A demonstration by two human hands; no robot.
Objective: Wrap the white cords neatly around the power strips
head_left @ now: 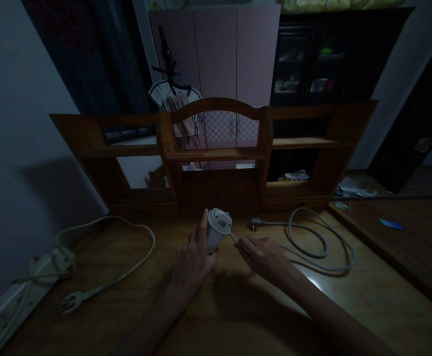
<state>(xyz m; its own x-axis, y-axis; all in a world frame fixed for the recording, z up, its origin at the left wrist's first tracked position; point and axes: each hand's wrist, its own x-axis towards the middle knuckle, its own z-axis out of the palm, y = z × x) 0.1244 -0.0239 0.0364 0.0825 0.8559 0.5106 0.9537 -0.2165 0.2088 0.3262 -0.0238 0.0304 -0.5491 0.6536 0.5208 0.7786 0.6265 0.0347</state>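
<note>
My left hand [194,257] is wrapped round a small white appliance [216,228], held upright with its labelled end facing up. My right hand [262,257] pinches the appliance's white cord [320,247] close to where it leaves the body. From there the cord runs right across the wooden desk [238,311] in a loose loop and back to its plug [256,224], which lies loose near the shelf base.
A wooden shelf unit [216,153] stands along the desk's back edge. At the left, a power strip [23,291] lies against the wall with a second white cable [127,247] and its plug [71,300]. A darker table [405,237] with papers adjoins on the right.
</note>
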